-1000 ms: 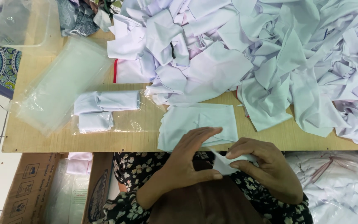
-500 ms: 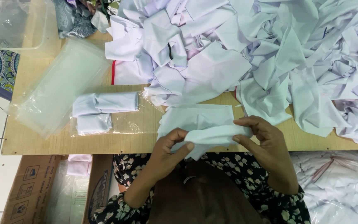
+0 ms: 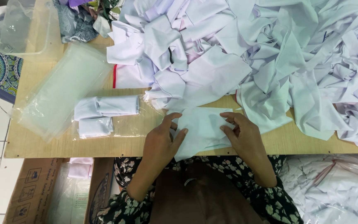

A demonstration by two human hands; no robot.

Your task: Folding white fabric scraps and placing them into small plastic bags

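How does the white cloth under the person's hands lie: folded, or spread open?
Partly folded: the white cloth shows doubled layers, pressed flat on the table by left hand and right hand.

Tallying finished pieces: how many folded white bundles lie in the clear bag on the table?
2: a longer folded bundle above, and a shorter folded bundle just below it, left of the left hand. Others may be hidden.

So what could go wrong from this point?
The white cloth piece under the left hand and right hand overhangs the table edge, so it might slide off. The loose fabric pile sits right against it and could get caught in. The folded pieces seem safely apart.
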